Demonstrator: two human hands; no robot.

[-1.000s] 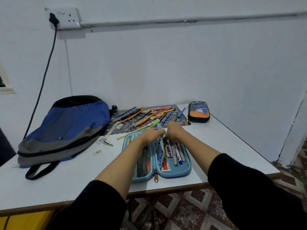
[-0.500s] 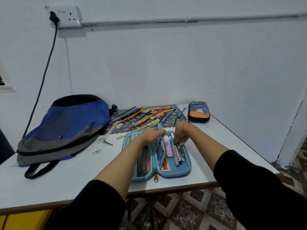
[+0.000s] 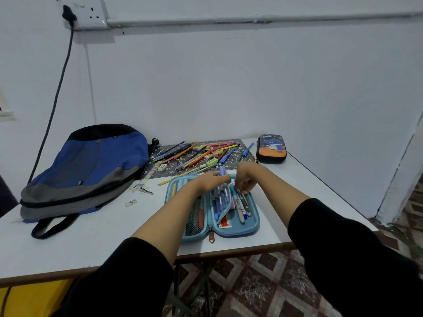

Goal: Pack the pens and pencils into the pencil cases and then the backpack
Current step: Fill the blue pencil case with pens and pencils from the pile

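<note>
L hand (image 3: 211, 180) gripped pen flap (image 3: 222, 201), holding it clear | R hand (image 3: 246, 179) pinched pen (image 3: 244, 201), prob. seating it in blue case (image 3: 255, 225), frame centre | loose pens (image 3: 201, 154) behind; backpack (image 3: 91, 165) mid-left.

Right hand (image 3: 246, 178): moved from the far rim of the blue pencil case (image 3: 253, 226), fingers now curled on the upper ends of the pens (image 3: 240, 208) in its right half. Pink highlighter (image 3: 232, 205): now mostly hidden behind the centre flap (image 3: 221, 202).
</note>
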